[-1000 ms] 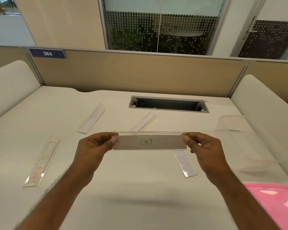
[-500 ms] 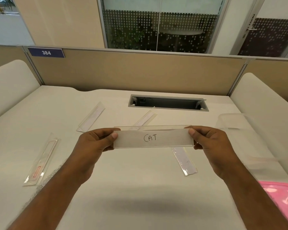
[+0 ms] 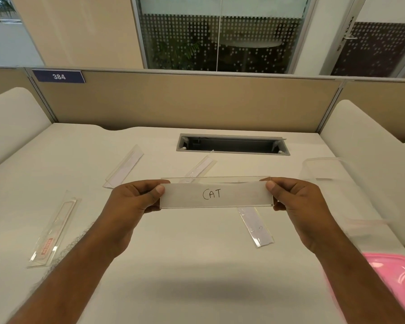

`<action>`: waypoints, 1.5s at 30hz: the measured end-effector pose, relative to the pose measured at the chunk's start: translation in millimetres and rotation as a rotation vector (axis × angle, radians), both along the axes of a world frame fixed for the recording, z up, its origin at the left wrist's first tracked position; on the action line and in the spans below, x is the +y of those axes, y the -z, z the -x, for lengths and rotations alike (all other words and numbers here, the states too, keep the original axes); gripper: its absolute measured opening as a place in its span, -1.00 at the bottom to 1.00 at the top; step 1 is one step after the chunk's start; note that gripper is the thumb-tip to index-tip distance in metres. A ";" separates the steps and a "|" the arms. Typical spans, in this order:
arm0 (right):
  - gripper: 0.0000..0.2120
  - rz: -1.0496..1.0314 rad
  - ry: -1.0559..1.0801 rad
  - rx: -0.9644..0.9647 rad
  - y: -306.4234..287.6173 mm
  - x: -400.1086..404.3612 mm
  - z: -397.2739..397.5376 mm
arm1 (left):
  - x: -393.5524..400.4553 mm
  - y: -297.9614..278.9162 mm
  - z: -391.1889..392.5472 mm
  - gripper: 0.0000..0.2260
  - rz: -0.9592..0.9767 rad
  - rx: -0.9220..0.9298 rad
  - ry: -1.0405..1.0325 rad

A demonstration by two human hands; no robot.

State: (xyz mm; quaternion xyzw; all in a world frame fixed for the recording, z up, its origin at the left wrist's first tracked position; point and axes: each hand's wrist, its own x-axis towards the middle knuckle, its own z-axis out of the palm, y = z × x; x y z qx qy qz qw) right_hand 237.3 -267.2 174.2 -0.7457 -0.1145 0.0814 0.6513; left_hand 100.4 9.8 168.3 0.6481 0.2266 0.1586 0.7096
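Two hands hold a clear plastic name holder (image 3: 216,195) level above the white desk (image 3: 197,265), mid-scene, with its paper insert (image 3: 239,195) reading CAT. The left hand (image 3: 131,204) pinches the left end between thumb and curled fingers, and the right hand (image 3: 299,206) pinches the right end the same way. Only the end edges are gripped, so the slick plastic could slip and drop onto a spare sleeve (image 3: 255,226) lying below, slightly right. Tilting might let the paper slide out; whether it is fully seated is hard to tell.
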 end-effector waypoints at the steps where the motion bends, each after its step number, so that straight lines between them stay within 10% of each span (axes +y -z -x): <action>1: -0.82 -0.002 -0.001 -0.001 0.0 -0.8 0.1 | -0.5 0.7 -1.0 -0.86 -0.001 0.001 0.000; 8: -0.93 0.038 -0.004 0.040 0.7 -15.3 -4.5 | -5.2 13.5 -12.7 -0.88 -0.025 0.016 -0.033; 19: -0.21 0.801 -0.502 -0.425 12.4 -31.4 -17.1 | -20.0 44.6 -42.8 -0.87 -0.095 0.116 -0.038; 28: -0.35 0.681 -0.369 -0.537 44.4 -48.6 -28.4 | -25.3 57.4 -66.0 -0.90 -0.154 0.078 0.033; 39: -0.32 0.735 -0.043 -0.472 56.7 -101.3 -51.7 | -56.6 152.1 -105.8 -0.42 -1.065 0.280 0.177; 45: -0.33 0.716 0.174 -0.421 58.6 -134.2 -65.6 | -79.1 182.1 -136.7 -0.39 -1.241 0.336 0.315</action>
